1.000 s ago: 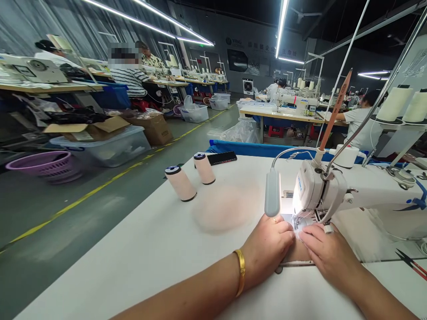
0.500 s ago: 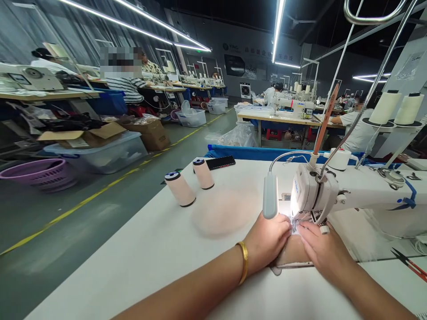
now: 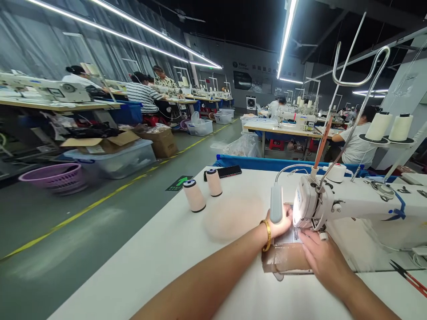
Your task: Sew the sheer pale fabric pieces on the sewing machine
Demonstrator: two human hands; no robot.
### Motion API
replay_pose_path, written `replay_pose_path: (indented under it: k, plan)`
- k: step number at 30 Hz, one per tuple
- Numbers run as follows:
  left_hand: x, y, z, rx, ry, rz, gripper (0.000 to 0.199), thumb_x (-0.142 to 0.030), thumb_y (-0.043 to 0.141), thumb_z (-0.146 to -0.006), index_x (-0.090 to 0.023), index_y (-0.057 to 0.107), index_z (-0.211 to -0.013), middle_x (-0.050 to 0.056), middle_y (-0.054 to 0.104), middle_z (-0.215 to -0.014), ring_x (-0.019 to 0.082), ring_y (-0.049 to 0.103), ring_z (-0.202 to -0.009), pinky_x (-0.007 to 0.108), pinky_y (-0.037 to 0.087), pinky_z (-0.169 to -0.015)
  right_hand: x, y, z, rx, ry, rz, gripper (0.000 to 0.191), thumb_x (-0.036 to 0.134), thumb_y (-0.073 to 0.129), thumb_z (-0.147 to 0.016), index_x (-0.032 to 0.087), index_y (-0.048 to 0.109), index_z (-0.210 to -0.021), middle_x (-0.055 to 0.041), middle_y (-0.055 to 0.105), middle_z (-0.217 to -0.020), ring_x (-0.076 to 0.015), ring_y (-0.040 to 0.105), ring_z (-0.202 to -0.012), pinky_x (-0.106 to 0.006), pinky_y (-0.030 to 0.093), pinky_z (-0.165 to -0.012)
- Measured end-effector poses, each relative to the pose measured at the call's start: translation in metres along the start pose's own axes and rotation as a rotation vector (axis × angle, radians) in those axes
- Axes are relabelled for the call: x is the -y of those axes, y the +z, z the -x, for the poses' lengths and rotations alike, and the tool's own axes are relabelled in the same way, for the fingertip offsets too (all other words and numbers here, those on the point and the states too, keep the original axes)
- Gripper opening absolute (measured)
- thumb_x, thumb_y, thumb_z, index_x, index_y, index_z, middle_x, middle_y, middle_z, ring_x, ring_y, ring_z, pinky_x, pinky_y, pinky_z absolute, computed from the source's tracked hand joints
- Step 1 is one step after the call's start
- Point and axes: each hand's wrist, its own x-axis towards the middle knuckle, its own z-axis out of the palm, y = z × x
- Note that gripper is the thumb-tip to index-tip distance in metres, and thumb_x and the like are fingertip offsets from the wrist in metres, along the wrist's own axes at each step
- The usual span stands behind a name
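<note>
My left hand (image 3: 282, 222), with a gold bangle at its wrist, reaches beside the needle area, partly behind the grey lamp (image 3: 276, 203). Its fingertips are hidden behind the lamp and the machine head. My right hand (image 3: 318, 251) lies low in front of the white sewing machine (image 3: 308, 200), fingers together near the presser foot; anything beneath them is too small to tell. Brown tape (image 3: 283, 258) covers the machine bed in front of the needle. Sheer pale fabric (image 3: 363, 244) lies under the machine arm.
Two pale pink thread spools (image 3: 194, 196) and a black phone (image 3: 228, 172) stand and lie at the table's back left. Red-handled scissors (image 3: 408, 278) are at the right. Cream cones (image 3: 379, 126) stand behind the machine. Several people sit at other machines.
My left hand has moved forward, away from the tape, and more of the tape shows. My right hand stays near the presser foot. The whole view has shifted slightly.
</note>
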Motion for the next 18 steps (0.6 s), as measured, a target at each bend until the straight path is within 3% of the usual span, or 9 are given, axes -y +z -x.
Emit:
replay_pose_path:
  k: [2, 7, 12, 15, 18]
  plan:
    - [-0.002, -0.009, 0.006, -0.023, -0.014, 0.091, 0.03, -0.038, 0.065, -0.103, -0.015, 0.066, -0.122, 0.008, 0.069, -0.118, 0.021, 0.07, -0.098, 0.04, 0.062, -0.086, 0.0, -0.001, 0.002, -0.055, -0.051, 0.002, 0.043, 0.008, 0.042, -0.099, 0.017, 0.066, -0.133, -0.0137, 0.073, -0.13, -0.03, 0.071, -0.11, -0.045, 0.061, -0.091]
    - [-0.013, -0.053, 0.039, -0.066, 0.021, 0.297, 0.02, -0.036, 0.067, -0.096, -0.017, 0.065, -0.093, 0.001, 0.067, -0.078, 0.019, 0.067, -0.078, 0.031, 0.056, -0.074, 0.005, -0.008, 0.005, -0.202, -0.252, -0.08, 0.045, 0.001, 0.043, -0.095, 0.02, 0.063, -0.13, -0.0112, 0.077, -0.12, -0.0275, 0.072, -0.107, -0.043, 0.061, -0.089]
    - [-0.024, -0.088, 0.085, -0.043, -0.012, 0.403, 0.013, -0.031, 0.063, -0.084, -0.019, 0.062, -0.09, -0.001, 0.067, -0.073, 0.017, 0.062, -0.071, 0.031, 0.049, -0.074, 0.025, -0.023, -0.004, -0.227, -0.397, -0.255, 0.045, 0.004, 0.047, -0.094, 0.022, 0.058, -0.133, -0.01, 0.077, -0.114, -0.0262, 0.073, -0.102, -0.041, 0.062, -0.086]
    - [-0.031, -0.099, 0.109, -0.025, -0.041, 0.436, 0.011, -0.03, 0.057, -0.082, -0.019, 0.06, -0.083, -0.001, 0.067, -0.07, 0.016, 0.06, -0.071, 0.031, 0.047, -0.076, 0.044, -0.03, -0.016, -0.23, -0.367, -0.28, 0.05, 0.007, 0.047, -0.096, 0.024, 0.052, -0.142, -0.0115, 0.074, -0.123, -0.0274, 0.071, -0.112, -0.041, 0.061, -0.091]
    - [-0.039, -0.106, 0.126, 0.021, -0.064, 0.452, 0.012, -0.03, 0.057, -0.079, -0.019, 0.061, -0.08, -0.001, 0.067, -0.07, 0.016, 0.058, -0.07, 0.03, 0.046, -0.072, 0.065, -0.036, -0.029, -0.247, -0.221, -0.314, 0.053, 0.016, 0.048, -0.1, 0.026, 0.044, -0.152, -0.0127, 0.068, -0.136, -0.0298, 0.066, -0.124, -0.043, 0.06, -0.096]
